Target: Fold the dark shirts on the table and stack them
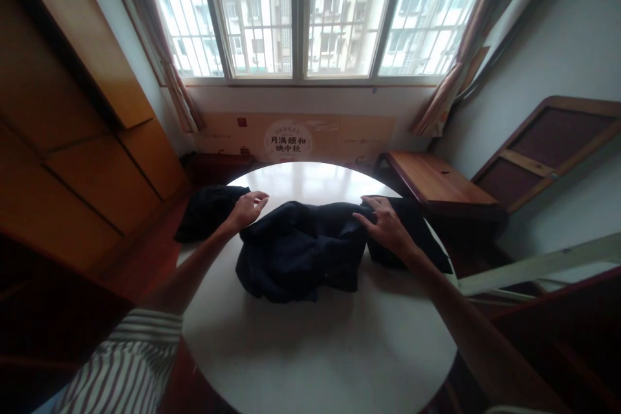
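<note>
A crumpled dark navy garment (305, 252) lies in the middle of a round white table (320, 356); its exact kind is hidden by the folds. My left hand (248, 208) is over the garment's far left corner, fingers apart, with nothing visible in them. At the right, my right hand (383, 220) hovers by the garment's right edge with thumb and fingers spread. Beneath and beyond that hand lies a flatter dark cloth (407, 233). Another bunched black cloth (208, 210) sits at the table's left edge, partly behind my left hand.
A wooden side table (436, 178) stands beyond the right edge, near a leaning brown panel (538, 149). Wooden cabinets (97, 174) line the left. Ahead are a barred window (301, 13), curtains (446, 97) and a printed banner (291, 136) on the wall.
</note>
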{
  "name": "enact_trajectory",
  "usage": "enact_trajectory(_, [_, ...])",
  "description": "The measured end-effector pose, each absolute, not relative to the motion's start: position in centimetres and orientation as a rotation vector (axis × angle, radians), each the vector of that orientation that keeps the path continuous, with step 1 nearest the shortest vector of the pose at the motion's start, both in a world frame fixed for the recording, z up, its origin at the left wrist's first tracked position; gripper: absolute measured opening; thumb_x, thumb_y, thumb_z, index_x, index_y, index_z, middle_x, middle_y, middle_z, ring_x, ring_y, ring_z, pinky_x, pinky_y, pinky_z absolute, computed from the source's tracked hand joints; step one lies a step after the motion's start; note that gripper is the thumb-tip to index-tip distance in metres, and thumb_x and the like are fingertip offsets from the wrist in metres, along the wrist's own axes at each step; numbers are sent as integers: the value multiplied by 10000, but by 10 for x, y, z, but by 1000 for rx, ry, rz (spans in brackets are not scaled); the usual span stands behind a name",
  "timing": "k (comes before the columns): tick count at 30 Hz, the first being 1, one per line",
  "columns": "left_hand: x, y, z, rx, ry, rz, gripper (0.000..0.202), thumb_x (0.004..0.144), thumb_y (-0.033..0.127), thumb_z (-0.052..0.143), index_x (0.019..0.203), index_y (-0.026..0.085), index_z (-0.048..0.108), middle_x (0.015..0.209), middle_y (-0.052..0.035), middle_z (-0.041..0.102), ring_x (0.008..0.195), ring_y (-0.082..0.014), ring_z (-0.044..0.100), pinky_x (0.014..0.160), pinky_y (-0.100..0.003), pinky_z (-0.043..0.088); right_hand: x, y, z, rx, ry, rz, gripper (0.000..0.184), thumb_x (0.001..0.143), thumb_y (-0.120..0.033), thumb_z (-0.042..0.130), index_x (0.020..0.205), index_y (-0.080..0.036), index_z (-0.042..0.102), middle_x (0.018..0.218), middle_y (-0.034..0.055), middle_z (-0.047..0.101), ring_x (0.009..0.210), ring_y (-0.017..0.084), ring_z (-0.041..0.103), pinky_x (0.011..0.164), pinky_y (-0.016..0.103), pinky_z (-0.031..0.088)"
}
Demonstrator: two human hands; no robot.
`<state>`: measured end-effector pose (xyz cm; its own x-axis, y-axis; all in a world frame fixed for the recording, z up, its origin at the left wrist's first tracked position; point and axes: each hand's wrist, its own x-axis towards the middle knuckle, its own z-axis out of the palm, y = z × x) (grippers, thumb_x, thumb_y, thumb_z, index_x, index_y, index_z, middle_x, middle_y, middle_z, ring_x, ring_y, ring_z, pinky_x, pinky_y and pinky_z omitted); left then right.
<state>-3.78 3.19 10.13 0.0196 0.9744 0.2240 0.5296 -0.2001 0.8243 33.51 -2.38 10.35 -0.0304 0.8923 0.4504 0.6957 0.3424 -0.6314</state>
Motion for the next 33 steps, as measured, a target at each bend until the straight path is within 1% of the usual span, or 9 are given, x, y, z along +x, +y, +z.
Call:
enact_trajectory(6, [-53,-3,71,1943,1582,716,534,744,629,655,983,157,734,938,-107,753,866,-282,694,772,-321,526,326,-40,72,-1461,-2158,299,558,877,-517,620,1308,-162,597,1213,160,628,1049,309,648,929,434,522])
enact_trajectory(10, [-53,-19,67,2032,1395,521,474,719,583,692,951,173,748,925,-60,748,902,-276,674,786,-296,512,314,-48,69,-1479,-2452,295,733,830,-367,683,1479,-142,427,1244,189,636,1147,353,612,988,495,469])
enact_trajectory(14, [-61,-26,69,1828,1357,548,522,787,620,576,889,133,734,802,-51,718,726,-227,642,627,-274,484,305,-53,72,-1339,-2532,541,598,890,-254,579,1468,-187,444,1228,139,672,1129,298,633,969,433,481])
enact_trajectory(17, [-79,-36,86,1718,1298,174,545,739,662,626,819,134,736,711,-35,698,610,-187,604,534,-243,437,306,-70,85,-1386,-2402,624,537,983,-375,457,1479,-170,425,1113,136,702,1028,278,663,923,427,499])
enact_trajectory(20, [-89,-37,115,1835,1295,-224,491,743,642,654,698,158,728,616,-27,676,574,-181,604,523,-230,426,309,-93,97,-1380,-2465,674,735,858,-523,651,1473,-183,436,1119,131,670,991,284,649,887,421,513])
enact_trajectory(23, [-66,-16,136,2166,1385,22,361,847,494,584,829,177,757,754,-56,732,710,-201,662,668,-248,485,300,-108,96,-1204,-2669,634,592,786,-286,757,1345,-212,573,1136,108,626,1020,263,604,866,375,514])
enact_trajectory(25, [-31,4,136,2407,1264,326,277,854,352,574,986,184,750,924,-77,748,864,-211,672,823,-281,490,289,-110,91,-1147,-2738,550,377,841,-60,596,1189,-190,658,1038,96,621,948,222,593,816,338,512])
enact_trajectory(27, [10,21,128,2527,967,449,306,833,274,590,1096,189,720,1038,-84,733,982,-217,651,920,-315,469,276,-108,86,-1080,-2784,507,388,806,72,473,1022,-164,694,978,93,612,906,200,581,796,315,504])
enact_trajectory(33, [80,33,95,2591,660,396,400,796,201,629,1195,188,662,1142,-82,704,1103,-233,590,957,-339,434,259,-99,89,-743,-2888,422,367,725,128,467,809,-151,690,910,82,618,923,193,560,849,304,481])
